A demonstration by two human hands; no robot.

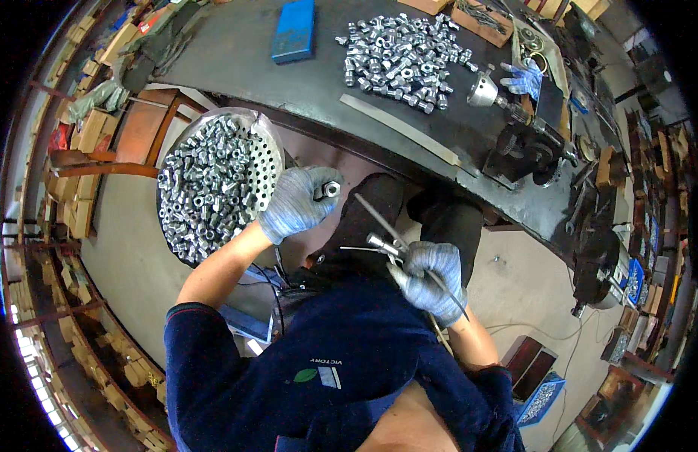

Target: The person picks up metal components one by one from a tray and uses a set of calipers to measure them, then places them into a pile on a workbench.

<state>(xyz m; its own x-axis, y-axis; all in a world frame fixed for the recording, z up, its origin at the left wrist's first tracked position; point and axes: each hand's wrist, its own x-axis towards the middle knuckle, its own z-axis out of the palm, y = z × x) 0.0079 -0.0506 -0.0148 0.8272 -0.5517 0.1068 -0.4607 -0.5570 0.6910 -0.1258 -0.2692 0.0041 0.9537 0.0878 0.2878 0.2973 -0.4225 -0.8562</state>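
You are holding one small metal nut (330,188) in your left hand (298,202), fingers clamped around it so that only its bored end is showing, just beside the perforated metal basket (267,162) that is sitting to your left. Your right hand (432,279) is gripping a thin metal rod tool (409,252), fingers closed around its shaft, with a short steel socket piece (379,242) showing at the top of that grip over your lap.

The nut is looking like solid steel: heavy for its size, stiff, hard to damage, and probably slick through a knit glove. You are best taking it across its flat sides, not by the ends, so the bore is staying free. The rod is looking slender and springy, so a grip close to its working end should be giving you more control.

Counting: one nut in hand, one rod tool, one basket. The loose nuts heaped in the basket are far too many to count, and so are those in the pile of nuts (400,54) spread on the dark table (236,68) ahead of you. Also on the table are lying one blue flat box (294,30), one long metal strip (398,128) and one spare blue glove (524,77) beside a cone-shaped metal part (482,90).
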